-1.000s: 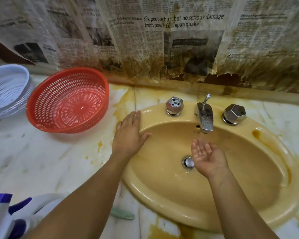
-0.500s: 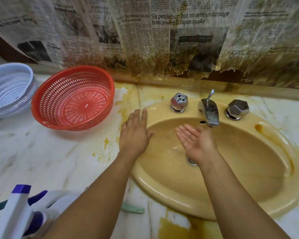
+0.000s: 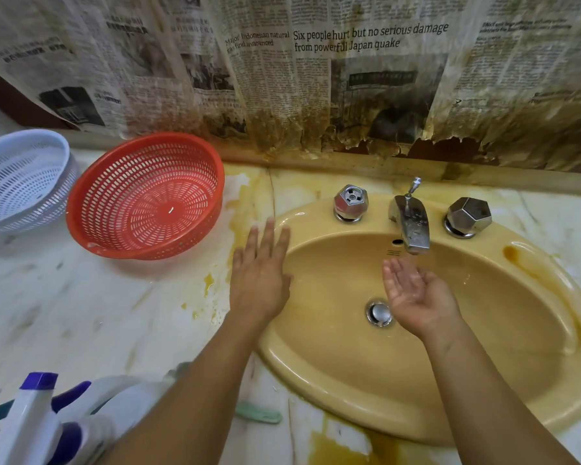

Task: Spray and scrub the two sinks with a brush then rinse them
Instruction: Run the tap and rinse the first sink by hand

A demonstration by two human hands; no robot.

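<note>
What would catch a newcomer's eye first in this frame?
The mustard-yellow oval ceramic sink fills the right half, with the right hand cupped palm-up under the chrome spout and the left hand spread flat at its left rim. Behind it hangs brown-stained newspaper along the wall; a red perforated plastic basket sits on the marble counter to the left.

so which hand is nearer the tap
Right. The right hand is cupped palm-up just below the tap spout. The left hand is spread flat at the sink rim's left edge, well to the tap's left.
</note>
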